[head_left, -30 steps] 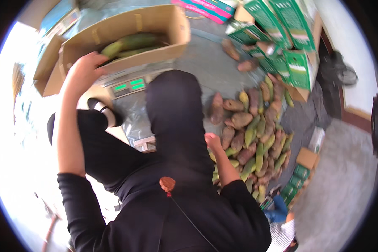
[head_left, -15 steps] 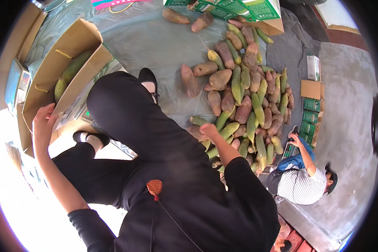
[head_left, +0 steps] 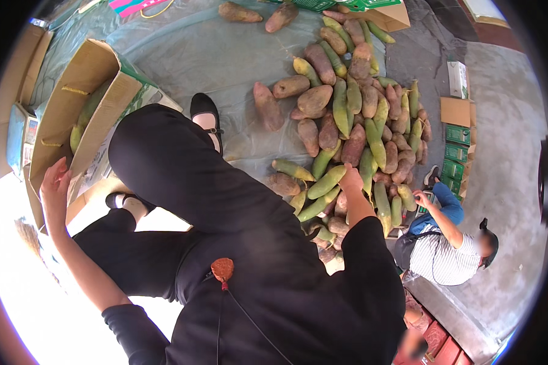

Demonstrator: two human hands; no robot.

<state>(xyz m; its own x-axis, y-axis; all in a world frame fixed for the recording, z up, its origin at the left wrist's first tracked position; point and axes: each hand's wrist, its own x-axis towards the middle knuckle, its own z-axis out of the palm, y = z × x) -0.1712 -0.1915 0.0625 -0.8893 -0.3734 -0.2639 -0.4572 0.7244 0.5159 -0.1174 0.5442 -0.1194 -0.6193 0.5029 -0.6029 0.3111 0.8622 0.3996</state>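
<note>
Overhead, left hand (head_left: 56, 182) with fingers loosely spread against the edge of an open box (head_left: 73, 115) holding green fruit (head_left: 82, 121), right hand (head_left: 351, 178) lowered onto the fruit pile (head_left: 353, 121) on the sheet (head_left: 225, 55), its grip impossible to tell, another person (head_left: 447, 243) crouched beside the pile.

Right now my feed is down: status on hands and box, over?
Left hand on cardboard box edge. Right hand down on fruit pile. Co-worker beside pile.
</note>
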